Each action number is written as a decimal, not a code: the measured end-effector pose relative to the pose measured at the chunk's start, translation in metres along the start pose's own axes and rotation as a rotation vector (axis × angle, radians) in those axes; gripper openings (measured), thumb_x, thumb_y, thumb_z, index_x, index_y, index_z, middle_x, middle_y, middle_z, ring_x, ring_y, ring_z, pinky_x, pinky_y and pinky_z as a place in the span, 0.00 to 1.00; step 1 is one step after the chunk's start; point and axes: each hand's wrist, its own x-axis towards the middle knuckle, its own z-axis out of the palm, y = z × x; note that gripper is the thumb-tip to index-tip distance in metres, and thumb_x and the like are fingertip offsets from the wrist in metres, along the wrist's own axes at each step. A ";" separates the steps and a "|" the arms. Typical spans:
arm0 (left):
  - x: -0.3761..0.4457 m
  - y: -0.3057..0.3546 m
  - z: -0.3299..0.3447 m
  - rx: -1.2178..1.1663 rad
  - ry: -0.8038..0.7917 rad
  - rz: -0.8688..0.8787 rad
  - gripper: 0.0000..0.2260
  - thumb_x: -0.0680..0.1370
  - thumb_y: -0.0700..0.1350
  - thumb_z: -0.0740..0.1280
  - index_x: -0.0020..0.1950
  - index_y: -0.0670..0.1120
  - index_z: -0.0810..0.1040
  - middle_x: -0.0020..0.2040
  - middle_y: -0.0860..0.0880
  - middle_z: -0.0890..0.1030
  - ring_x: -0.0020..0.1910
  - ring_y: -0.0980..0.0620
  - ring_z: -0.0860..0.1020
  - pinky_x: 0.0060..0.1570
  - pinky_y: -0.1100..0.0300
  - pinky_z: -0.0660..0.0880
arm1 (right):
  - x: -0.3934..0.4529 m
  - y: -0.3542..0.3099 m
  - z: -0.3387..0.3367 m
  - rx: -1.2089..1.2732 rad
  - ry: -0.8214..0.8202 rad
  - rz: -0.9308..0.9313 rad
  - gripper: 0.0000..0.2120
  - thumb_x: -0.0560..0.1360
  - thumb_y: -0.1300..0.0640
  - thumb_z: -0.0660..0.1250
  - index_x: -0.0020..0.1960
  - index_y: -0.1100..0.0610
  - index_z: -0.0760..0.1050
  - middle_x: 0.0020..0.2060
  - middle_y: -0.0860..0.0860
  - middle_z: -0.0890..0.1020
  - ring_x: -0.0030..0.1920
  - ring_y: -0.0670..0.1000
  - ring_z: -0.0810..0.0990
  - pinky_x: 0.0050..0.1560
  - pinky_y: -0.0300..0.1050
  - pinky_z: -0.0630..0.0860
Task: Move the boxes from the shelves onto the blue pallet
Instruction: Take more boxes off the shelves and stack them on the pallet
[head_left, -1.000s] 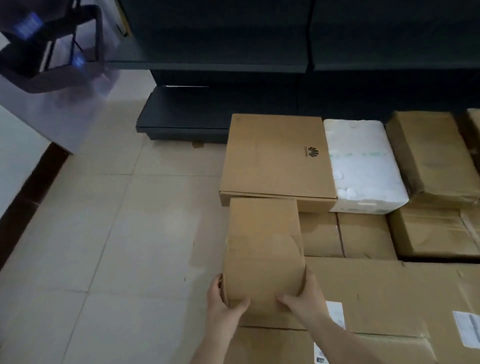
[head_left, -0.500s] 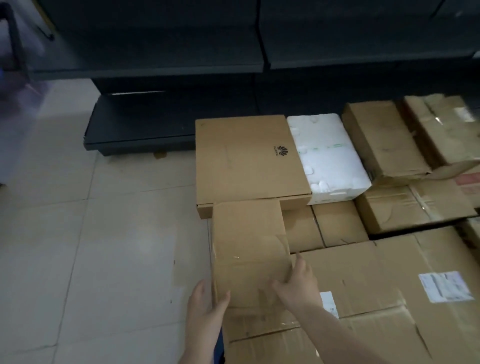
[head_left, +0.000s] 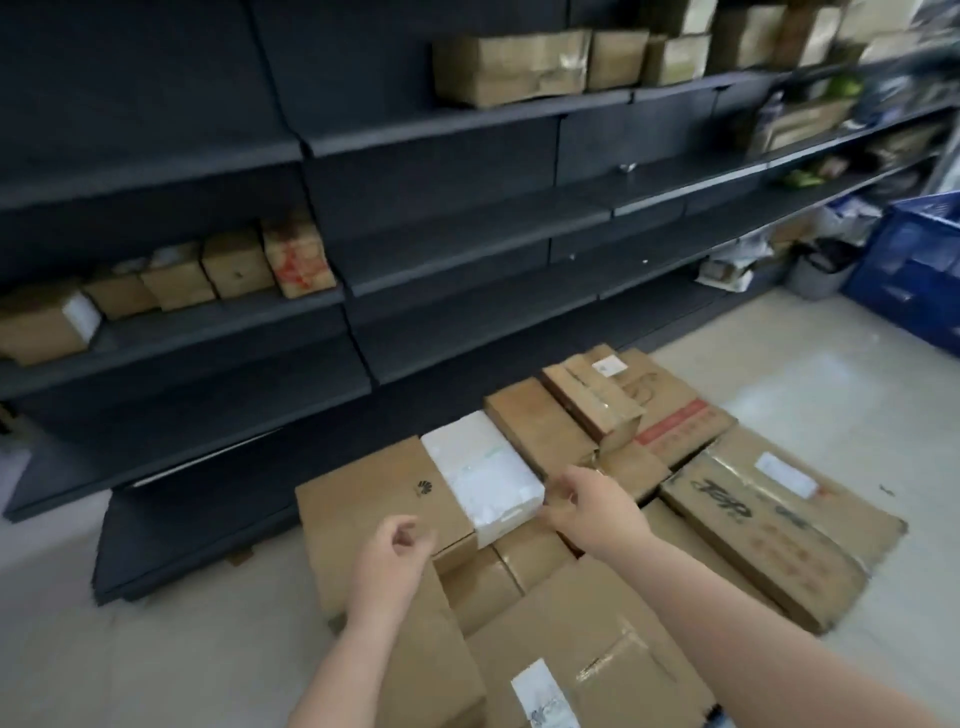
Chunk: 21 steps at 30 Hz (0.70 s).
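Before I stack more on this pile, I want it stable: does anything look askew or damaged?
Yes. The small taped box sits skewed atop the far boxes, overhanging an edge. The long printed carton looks creased and scuffed. The rest lie flat.

brown cardboard boxes (head_left: 545, 597) are seen packed close together in a low stack at the lower centre of the frame, with a white foam box (head_left: 483, 480) lying flat among them. a row of small boxes (head_left: 171, 278) is kept on the dark shelves (head_left: 467, 223) at the left, more at the upper right (blurred). the pallet is hidden.
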 end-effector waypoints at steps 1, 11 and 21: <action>-0.007 0.028 0.012 0.023 -0.040 0.054 0.08 0.76 0.49 0.67 0.54 0.50 0.75 0.47 0.54 0.76 0.44 0.57 0.74 0.42 0.61 0.70 | -0.006 0.006 -0.026 -0.005 0.034 -0.002 0.19 0.72 0.44 0.68 0.60 0.49 0.73 0.54 0.45 0.77 0.49 0.45 0.74 0.48 0.41 0.73; -0.118 0.258 0.189 0.227 -0.184 0.347 0.04 0.76 0.51 0.66 0.48 0.53 0.76 0.44 0.56 0.76 0.45 0.57 0.75 0.44 0.61 0.73 | -0.072 0.154 -0.266 -0.008 0.276 -0.069 0.16 0.73 0.48 0.69 0.60 0.50 0.74 0.42 0.40 0.73 0.44 0.44 0.76 0.46 0.40 0.75; -0.156 0.414 0.320 0.299 -0.094 0.433 0.05 0.76 0.52 0.66 0.48 0.53 0.77 0.44 0.56 0.77 0.45 0.56 0.76 0.46 0.58 0.76 | -0.044 0.268 -0.438 0.001 0.349 -0.173 0.17 0.74 0.44 0.67 0.60 0.49 0.74 0.45 0.43 0.77 0.47 0.45 0.77 0.48 0.41 0.76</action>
